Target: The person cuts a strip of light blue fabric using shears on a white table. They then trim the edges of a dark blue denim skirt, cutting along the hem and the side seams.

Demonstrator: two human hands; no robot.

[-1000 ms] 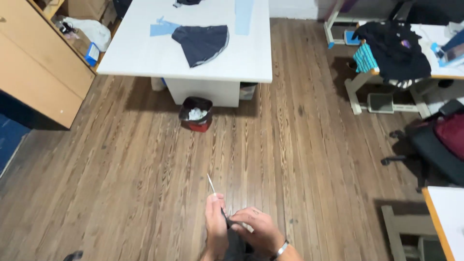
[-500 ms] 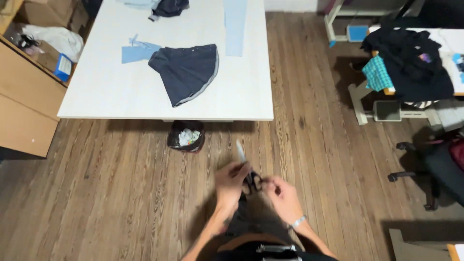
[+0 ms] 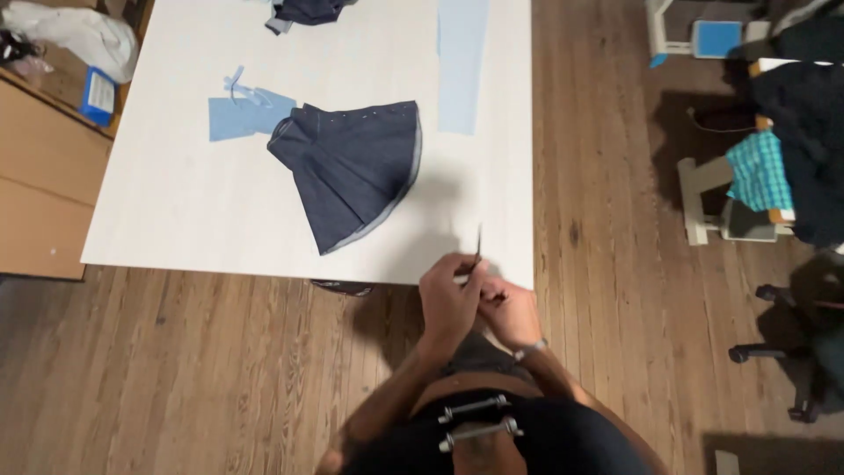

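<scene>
Head view: left hand (image 3: 450, 295) and right hand (image 3: 510, 310) meet at the near edge of the white table (image 3: 176, 211), both pinched closed on a thin dark tool (image 3: 477, 248) (kind indistinct). A dark denim piece (image 3: 352, 171) lies well apart.

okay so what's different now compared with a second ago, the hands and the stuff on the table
The person has come up to the white table; both hands, left hand and right hand, now sit at its near edge. They still hold the thin dark tool between them, point up. The dark denim piece and light blue pieces lie unchanged.
</scene>
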